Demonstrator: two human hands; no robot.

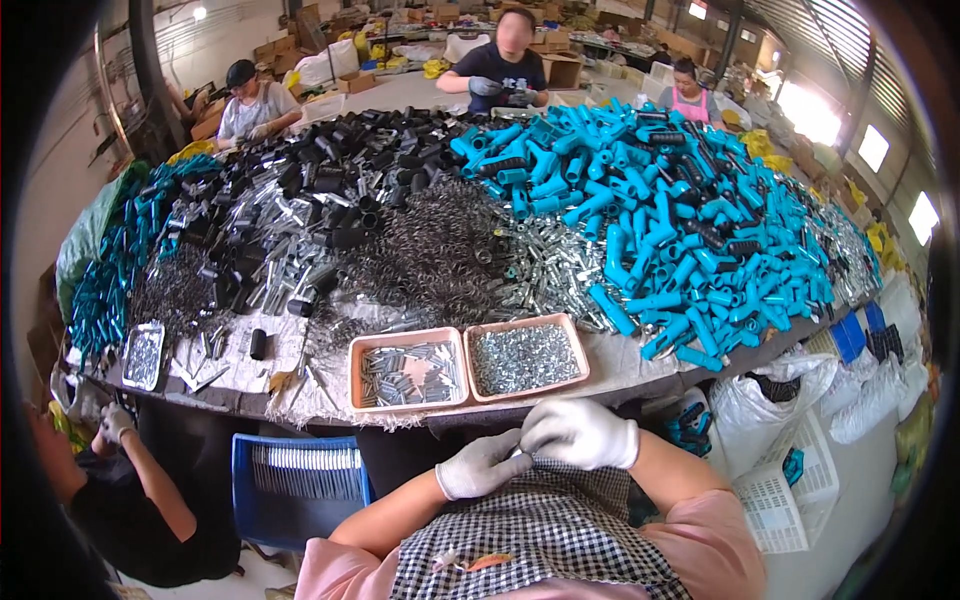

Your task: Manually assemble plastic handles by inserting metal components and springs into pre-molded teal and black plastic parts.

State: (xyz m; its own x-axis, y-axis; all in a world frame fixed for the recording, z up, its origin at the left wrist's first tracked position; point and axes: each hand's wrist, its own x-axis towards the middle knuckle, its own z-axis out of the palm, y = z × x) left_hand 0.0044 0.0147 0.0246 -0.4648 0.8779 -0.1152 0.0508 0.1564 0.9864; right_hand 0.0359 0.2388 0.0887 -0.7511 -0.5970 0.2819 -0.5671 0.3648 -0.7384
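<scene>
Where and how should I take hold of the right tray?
Probably grip the right tray by its raised rim, near and right edges, coming from the wearer's side: its top is open, and the left tray crowds its left wall.

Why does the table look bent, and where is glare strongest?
All head view: fisheye distortion bows the long cloth-covered table; glare is strongest at the bright white rectangular windows, upper right; the small grey piece at the white-gloved left hand is indistinct.
</scene>
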